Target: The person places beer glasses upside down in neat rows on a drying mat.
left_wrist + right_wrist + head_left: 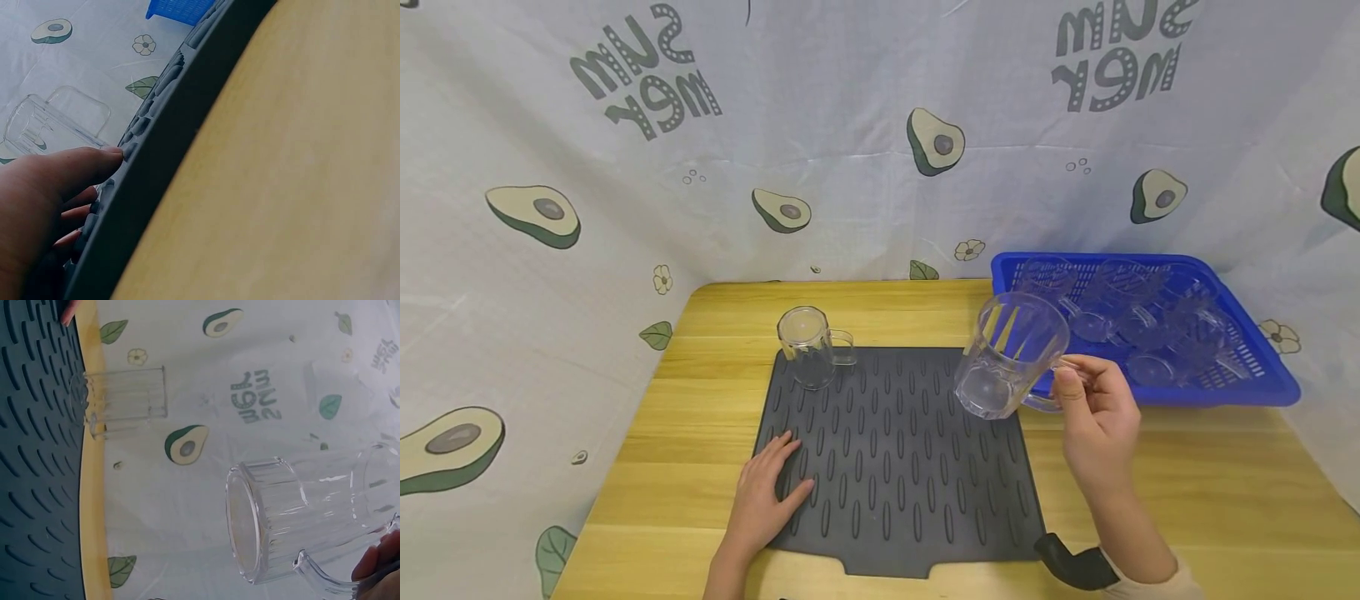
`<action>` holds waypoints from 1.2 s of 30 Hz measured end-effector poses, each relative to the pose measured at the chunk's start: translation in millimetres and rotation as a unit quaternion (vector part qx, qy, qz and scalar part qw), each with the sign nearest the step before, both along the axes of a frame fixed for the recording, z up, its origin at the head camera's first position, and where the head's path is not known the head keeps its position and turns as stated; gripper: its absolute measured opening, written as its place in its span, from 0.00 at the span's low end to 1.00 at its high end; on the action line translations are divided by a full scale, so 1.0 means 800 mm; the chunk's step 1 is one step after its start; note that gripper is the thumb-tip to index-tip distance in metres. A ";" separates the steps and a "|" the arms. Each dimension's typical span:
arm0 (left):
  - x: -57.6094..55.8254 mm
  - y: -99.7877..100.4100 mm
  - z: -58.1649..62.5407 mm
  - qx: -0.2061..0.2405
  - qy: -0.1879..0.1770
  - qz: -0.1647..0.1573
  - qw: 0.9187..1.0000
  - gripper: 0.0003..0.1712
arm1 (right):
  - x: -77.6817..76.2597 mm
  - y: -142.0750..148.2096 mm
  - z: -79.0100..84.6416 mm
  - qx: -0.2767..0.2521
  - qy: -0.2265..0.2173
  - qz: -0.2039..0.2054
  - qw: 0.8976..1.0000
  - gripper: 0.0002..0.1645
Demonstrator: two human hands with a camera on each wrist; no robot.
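Note:
My right hand pinches the handle of a clear glass mug, which hangs tilted above the right part of a dark grey ribbed drying mat. In the right wrist view the held mug shows its thick base and part of the handle. My left hand rests on the mat's left edge with fingers spread. At the mat's back left corner a second clear mug stands upside down, its handle to the right.
A blue plastic basket stands at the back right, holding several clear mugs. The mat lies on a wooden table. Behind and at the sides hangs a white curtain with avocado prints.

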State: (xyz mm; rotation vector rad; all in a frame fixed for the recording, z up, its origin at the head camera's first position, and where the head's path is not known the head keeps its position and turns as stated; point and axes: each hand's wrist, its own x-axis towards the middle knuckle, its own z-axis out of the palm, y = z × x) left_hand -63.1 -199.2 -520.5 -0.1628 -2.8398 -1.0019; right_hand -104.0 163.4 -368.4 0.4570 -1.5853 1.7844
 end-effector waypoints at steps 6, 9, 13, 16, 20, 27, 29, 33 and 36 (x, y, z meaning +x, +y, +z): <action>0.001 0.000 -0.001 -0.002 0.003 0.001 1.000 0.36 | 0.005 -0.008 -0.002 0.002 -0.008 0.029 1.000 0.08; 0.001 0.001 -0.001 0.002 -0.004 0.002 1.000 0.36 | 0.005 -0.010 -0.003 0.016 -0.008 0.042 0.999 0.08; 0.001 0.002 0.000 0.002 -0.005 0.002 1.000 0.36 | 0.005 -0.014 -0.004 0.039 -0.006 0.060 0.997 0.08; 0.002 0.002 0.000 0.000 0.000 0.001 1.000 0.35 | 0.005 -0.017 -0.004 0.046 -0.009 0.077 0.996 0.08; 0.002 0.002 0.000 0.000 0.002 0.000 1.000 0.35 | 0.005 -0.023 -0.004 0.048 -0.017 0.097 0.994 0.10; 0.000 0.001 0.000 0.001 -0.006 -0.002 1.000 0.35 | 0.004 -0.032 -0.008 0.046 -0.024 0.127 0.991 0.11; 0.000 0.001 0.001 0.003 -0.010 -0.002 1.000 0.35 | 0.004 -0.035 -0.009 0.046 -0.020 0.136 0.989 0.12; -0.001 0.000 0.003 0.006 -0.016 -0.003 1.000 0.35 | 0.004 -0.038 -0.015 0.048 -0.023 0.145 0.988 0.15; -0.002 0.001 0.006 0.006 -0.021 -0.002 1.000 0.35 | 0.003 -0.041 -0.019 0.050 -0.027 0.146 0.988 0.15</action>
